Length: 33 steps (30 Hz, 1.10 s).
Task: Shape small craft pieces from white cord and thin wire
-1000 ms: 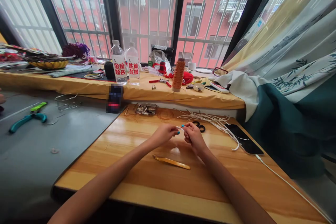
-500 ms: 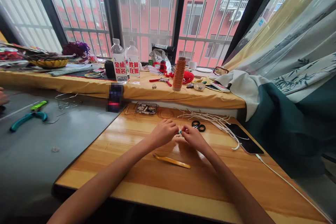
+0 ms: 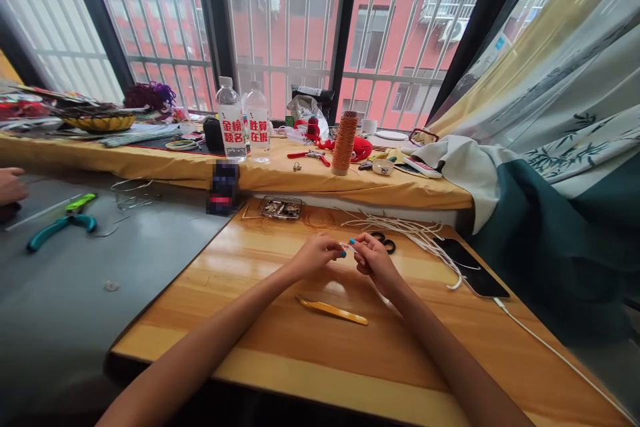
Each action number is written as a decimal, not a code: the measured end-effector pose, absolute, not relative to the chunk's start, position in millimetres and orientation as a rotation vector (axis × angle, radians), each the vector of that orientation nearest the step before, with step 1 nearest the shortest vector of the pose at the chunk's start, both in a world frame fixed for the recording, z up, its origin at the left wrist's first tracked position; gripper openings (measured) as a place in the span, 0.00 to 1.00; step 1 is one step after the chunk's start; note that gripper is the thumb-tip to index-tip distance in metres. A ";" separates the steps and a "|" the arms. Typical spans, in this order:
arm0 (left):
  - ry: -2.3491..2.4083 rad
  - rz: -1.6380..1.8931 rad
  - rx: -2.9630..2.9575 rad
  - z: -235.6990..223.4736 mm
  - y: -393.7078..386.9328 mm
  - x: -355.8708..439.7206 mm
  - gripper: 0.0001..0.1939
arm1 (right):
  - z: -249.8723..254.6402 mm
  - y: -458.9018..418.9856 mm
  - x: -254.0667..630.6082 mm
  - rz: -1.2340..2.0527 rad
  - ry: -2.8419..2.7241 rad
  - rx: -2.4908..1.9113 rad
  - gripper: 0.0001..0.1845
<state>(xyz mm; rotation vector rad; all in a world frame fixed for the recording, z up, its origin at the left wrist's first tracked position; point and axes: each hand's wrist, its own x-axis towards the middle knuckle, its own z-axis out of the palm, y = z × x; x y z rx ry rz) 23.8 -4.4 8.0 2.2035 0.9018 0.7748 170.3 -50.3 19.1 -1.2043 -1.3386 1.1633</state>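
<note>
My left hand (image 3: 320,256) and my right hand (image 3: 374,260) meet above the wooden table, fingertips pinched close together. Between them runs a short piece of white cord (image 3: 346,247), held from both sides; its ends are hidden by the fingers. A pair of black-handled scissors (image 3: 385,242) lies just behind my right hand, partly covered by it. Nearer to me, yellow tweezers (image 3: 334,310) rest flat on the wood. Several loose white cords (image 3: 410,230) are spread behind and to the right, some reaching onto a dark phone (image 3: 473,267).
A clear box of small metal parts (image 3: 281,207) stands at the table's back edge. An orange thread spool (image 3: 345,143) and two water bottles (image 3: 259,123) stand on the cloth-covered sill. Teal pliers (image 3: 63,230) lie on the grey surface at left, near another person's hand (image 3: 11,187).
My hands turned inward and bent over the cord, then rolled back to a pinch with thumbs showing. The other person's hand came further into view at left.
</note>
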 end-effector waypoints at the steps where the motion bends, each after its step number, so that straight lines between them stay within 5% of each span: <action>1: 0.886 0.759 2.187 6.7 -2.6 23.0 0.08 | 19.9 -51.1 170.4 1.175 -1.360 -1.207 0.14; 6: 0.787 0.700 2.272 2.0 3.9 17.6 0.10 | 20.0 -52.1 171.7 1.170 -1.538 -1.266 0.10; 15: 0.775 0.548 3.366 14.1 -15.5 11.7 0.06 | 0.8 -46.8 169.7 0.671 -1.765 -1.371 0.06; 24: 1.063 0.824 2.390 3.2 -21.0 28.8 0.11 | 1.1 -47.5 165.9 0.584 -1.586 -1.383 0.05; 33: 0.902 0.773 1.737 2.0 -11.4 30.7 0.11 | 11.8 -47.7 166.0 0.993 -1.362 -1.224 0.11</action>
